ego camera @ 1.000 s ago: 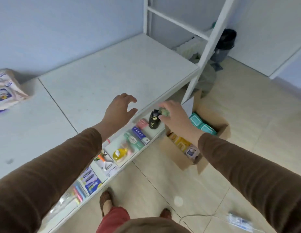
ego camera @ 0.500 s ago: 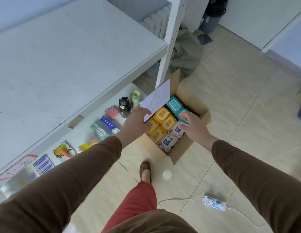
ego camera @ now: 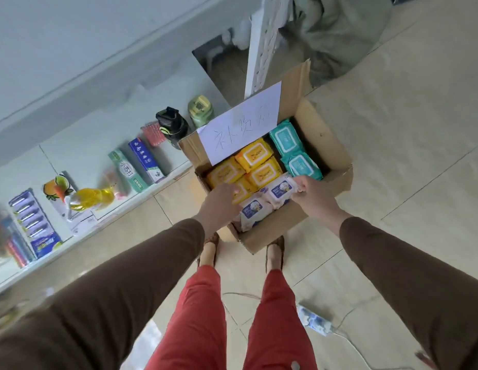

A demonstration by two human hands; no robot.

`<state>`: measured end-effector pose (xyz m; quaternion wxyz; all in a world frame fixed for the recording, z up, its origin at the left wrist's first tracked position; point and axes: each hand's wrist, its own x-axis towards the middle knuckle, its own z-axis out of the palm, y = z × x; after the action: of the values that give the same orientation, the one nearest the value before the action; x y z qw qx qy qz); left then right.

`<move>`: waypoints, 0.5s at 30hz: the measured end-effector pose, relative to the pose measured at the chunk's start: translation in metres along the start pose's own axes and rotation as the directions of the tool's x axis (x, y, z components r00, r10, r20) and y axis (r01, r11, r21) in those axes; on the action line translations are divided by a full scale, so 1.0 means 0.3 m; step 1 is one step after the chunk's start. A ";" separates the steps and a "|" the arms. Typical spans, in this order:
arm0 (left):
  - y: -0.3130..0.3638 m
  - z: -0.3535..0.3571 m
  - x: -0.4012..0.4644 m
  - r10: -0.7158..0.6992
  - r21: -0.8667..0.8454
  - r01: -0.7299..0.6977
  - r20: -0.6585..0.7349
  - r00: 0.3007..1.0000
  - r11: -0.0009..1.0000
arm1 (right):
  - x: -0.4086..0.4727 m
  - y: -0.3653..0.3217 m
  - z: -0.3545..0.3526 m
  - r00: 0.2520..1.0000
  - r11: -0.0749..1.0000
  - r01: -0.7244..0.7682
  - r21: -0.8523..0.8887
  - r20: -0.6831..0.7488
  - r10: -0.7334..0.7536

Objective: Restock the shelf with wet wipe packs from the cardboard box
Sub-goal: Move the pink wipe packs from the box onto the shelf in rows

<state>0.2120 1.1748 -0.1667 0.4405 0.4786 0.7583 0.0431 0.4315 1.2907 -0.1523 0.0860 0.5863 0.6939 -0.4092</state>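
An open cardboard box point(ego camera: 330, 145) stands on the floor, with a handwritten paper sheet point(ego camera: 243, 126) on its far flap. Inside lie yellow wet wipe packs point(ego camera: 255, 156), teal packs point(ego camera: 286, 134) and two white packs with blue labels. My right hand point(ego camera: 311, 194) pinches the edge of the upper white pack point(ego camera: 279, 190). My left hand point(ego camera: 220, 202) reaches into the box over the yellow packs, beside the lower white pack point(ego camera: 252, 209); its fingertips are hidden from me.
The low shelf point(ego camera: 80, 145) on the left carries toothpaste boxes point(ego camera: 145, 160), a black bottle point(ego camera: 171, 125), a green jar point(ego camera: 200, 110) and razor packs point(ego camera: 32, 222). A white shelf post point(ego camera: 262, 49) rises behind the box. A power strip point(ego camera: 314, 319) with cable lies on the floor.
My view dropped from the shelf top to the box. Both hands went down into the box; the right hand moved from the teal packs to the white pack's edge.
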 end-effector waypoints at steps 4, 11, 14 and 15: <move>-0.024 0.154 0.126 -0.102 -0.024 0.102 -0.009 0.995 0.994 | 0.195 0.129 0.032 0.993 0.990 0.073 -0.124 0.096 -0.061; -0.125 0.407 0.360 -0.232 0.010 0.231 0.063 0.971 0.973 | 0.541 0.308 0.155 0.980 0.937 0.044 -0.345 0.199 0.027; -0.170 0.494 0.461 -0.254 0.052 0.250 0.109 0.961 0.967 | 0.650 0.358 0.243 0.964 0.905 0.012 -0.425 0.246 0.103; -0.185 0.518 0.491 -0.262 0.068 0.256 0.119 0.958 0.964 | 0.678 0.376 0.274 0.961 0.889 0.004 -0.458 0.249 0.124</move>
<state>0.2614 1.2020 -0.3806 0.4772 0.3881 0.7858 -0.0651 0.4410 1.3845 -0.3803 0.3274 0.5098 0.7330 -0.3094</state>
